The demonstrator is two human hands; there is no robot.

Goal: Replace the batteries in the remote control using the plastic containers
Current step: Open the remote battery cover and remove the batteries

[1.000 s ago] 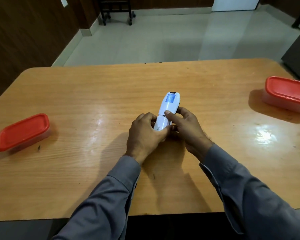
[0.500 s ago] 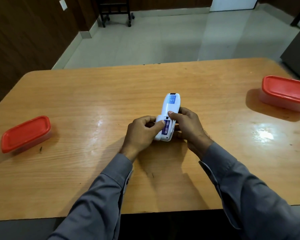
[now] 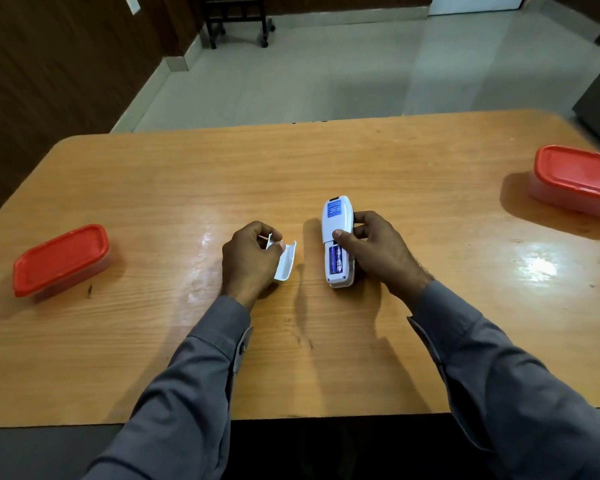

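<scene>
Cover off, old cells not yet pulled.
Battery cover [image 3: 285, 262] is pinched in left hand [image 3: 248, 259]; remote [image 3: 337, 242], mid-table [image 3: 395, 358], is gripped by right hand [image 3: 374, 249]. Batteries [image 3: 336, 259] seated; both containers [image 3: 61, 259] [image 3: 577, 180] lidded at side edges.

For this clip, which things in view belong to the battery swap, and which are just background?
Part of the job:
remote, held by the right hand
battery cover, off and in the left hand
batteries, exposed in the remote
left container, lid on
right container, lid on

Just there:
table
wheeled stand on the floor beyond
</scene>
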